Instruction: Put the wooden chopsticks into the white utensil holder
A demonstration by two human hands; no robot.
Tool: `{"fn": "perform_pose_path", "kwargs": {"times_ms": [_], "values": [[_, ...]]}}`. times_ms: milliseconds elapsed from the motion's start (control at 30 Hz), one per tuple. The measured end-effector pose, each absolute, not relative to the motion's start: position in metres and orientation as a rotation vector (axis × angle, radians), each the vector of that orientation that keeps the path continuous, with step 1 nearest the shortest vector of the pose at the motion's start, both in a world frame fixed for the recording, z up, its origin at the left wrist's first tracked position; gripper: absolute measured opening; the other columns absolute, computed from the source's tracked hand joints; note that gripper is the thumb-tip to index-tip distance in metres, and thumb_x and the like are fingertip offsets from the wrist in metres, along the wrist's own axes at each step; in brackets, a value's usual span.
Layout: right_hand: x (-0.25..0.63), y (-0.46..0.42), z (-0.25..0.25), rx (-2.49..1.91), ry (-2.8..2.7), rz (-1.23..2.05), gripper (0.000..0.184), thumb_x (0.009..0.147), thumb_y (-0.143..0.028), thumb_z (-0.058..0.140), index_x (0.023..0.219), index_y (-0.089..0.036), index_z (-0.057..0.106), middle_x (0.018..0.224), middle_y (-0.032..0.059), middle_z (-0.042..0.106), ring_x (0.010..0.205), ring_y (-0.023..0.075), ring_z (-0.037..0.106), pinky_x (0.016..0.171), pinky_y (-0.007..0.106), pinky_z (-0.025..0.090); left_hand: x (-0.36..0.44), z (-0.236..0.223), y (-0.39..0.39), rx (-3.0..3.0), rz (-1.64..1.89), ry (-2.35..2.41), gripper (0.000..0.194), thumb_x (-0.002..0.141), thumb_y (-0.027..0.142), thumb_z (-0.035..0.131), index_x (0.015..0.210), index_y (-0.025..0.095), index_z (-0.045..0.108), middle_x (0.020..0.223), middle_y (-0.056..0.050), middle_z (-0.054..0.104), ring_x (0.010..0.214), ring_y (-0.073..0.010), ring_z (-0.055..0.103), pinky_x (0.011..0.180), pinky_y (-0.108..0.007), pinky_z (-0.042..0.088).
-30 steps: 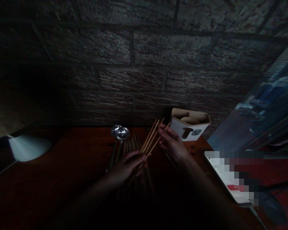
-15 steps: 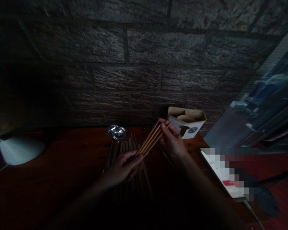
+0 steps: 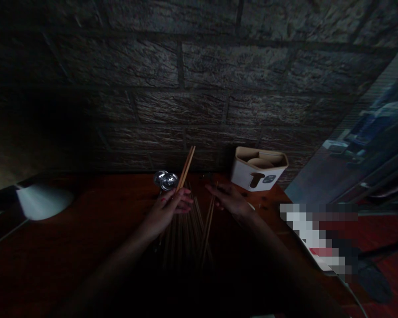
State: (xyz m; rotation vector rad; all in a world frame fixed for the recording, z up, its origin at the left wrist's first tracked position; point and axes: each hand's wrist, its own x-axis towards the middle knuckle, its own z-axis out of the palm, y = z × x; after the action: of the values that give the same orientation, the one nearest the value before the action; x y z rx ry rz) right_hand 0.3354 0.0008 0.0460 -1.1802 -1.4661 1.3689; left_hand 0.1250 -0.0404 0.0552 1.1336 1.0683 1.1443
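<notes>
My left hand [image 3: 170,210] is closed on a pair of wooden chopsticks [image 3: 187,167], whose upper ends point up and lean right toward the wall. On the right, my right hand [image 3: 232,199] pinches the top of another pair of chopsticks [image 3: 208,225], which slants down beside the row. Several chopsticks [image 3: 181,229] lie side by side on the dark wooden table [image 3: 109,203], their lower ends lost in shadow. Just behind my left hand are the shiny heads of two metal ladles [image 3: 169,181], at least one perforated; their handles are largely hidden.
A white and tan utensil holder [image 3: 268,182] with compartments stands against the brick wall [image 3: 199,66], right of my hands. A pale cone-shaped object [image 3: 41,201] is at the left. A blurred-out white device [image 3: 318,260] with a cable lies at the table's right edge.
The bunch of chopsticks that both hands held is now split. My left hand has raised its pair up and left; my right hand has come down with the other pair beside the row.
</notes>
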Motion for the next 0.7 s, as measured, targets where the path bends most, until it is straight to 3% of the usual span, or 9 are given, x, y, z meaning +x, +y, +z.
{"fn": "perform_pose_path", "kwargs": {"times_ms": [100, 200, 367, 567, 700], "values": [[0.329, 0.0, 0.039, -1.317, -1.626, 1.301, 0.035, 0.081, -0.051, 0.064, 0.073, -0.018, 0.057, 0.047, -0.0066, 0.049, 0.038, 0.0064, 0.043, 0.037, 0.018, 0.032, 0.122, 0.058, -0.038, 1.036, 1.06, 1.035, 0.034, 0.084, 0.044, 0.066, 0.105, 0.018, 0.069, 0.06, 0.003, 0.054, 0.041, -0.0051, 0.039, 0.038, -0.016, 0.03], [0.32, 0.002, 0.032, -1.387, -1.59, 1.218, 0.033, 0.079, -0.049, 0.066, 0.071, -0.018, 0.056, 0.048, -0.0059, 0.052, 0.038, 0.0072, 0.046, 0.036, 0.018, 0.034, 0.125, 0.057, -0.043, 0.961, 0.912, 0.957, 0.035, 0.084, 0.044, 0.065, 0.111, 0.02, 0.067, 0.058, 0.007, 0.043, 0.039, -0.0032, 0.025, 0.038, -0.016, 0.014], [0.319, 0.011, 0.026, -1.424, -1.501, 1.137, 0.035, 0.083, -0.051, 0.061, 0.088, -0.017, 0.066, 0.058, -0.0009, 0.062, 0.046, 0.011, 0.056, 0.043, 0.021, 0.041, 0.132, 0.051, -0.051, 0.963, 0.728, 0.881, 0.04, 0.089, 0.052, 0.054, 0.107, 0.018, 0.068, 0.06, 0.006, 0.041, 0.041, -0.0038, 0.021, 0.039, -0.018, 0.015], [0.323, 0.001, 0.048, -1.312, -1.377, 1.225, 0.052, 0.085, -0.065, 0.05, 0.104, -0.02, 0.068, 0.098, 0.0049, 0.069, 0.061, 0.01, 0.06, 0.052, 0.021, 0.044, 0.134, 0.048, -0.051, 1.046, 0.783, 0.922, 0.038, 0.085, 0.053, 0.06, 0.093, 0.016, 0.065, 0.056, 0.009, 0.035, 0.041, -0.0046, 0.021, 0.039, -0.018, 0.016], [0.312, -0.014, 0.059, -1.025, -1.312, 1.448, 0.047, 0.073, -0.061, 0.069, 0.096, -0.02, 0.066, 0.089, 0.0024, 0.068, 0.058, 0.0078, 0.055, 0.046, 0.017, 0.038, 0.135, 0.043, -0.052, 1.131, 0.693, 0.857, 0.044, 0.083, 0.057, 0.061, 0.095, 0.016, 0.064, 0.055, 0.009, 0.037, 0.039, -0.0048, 0.023, 0.039, -0.018, 0.018]]}}
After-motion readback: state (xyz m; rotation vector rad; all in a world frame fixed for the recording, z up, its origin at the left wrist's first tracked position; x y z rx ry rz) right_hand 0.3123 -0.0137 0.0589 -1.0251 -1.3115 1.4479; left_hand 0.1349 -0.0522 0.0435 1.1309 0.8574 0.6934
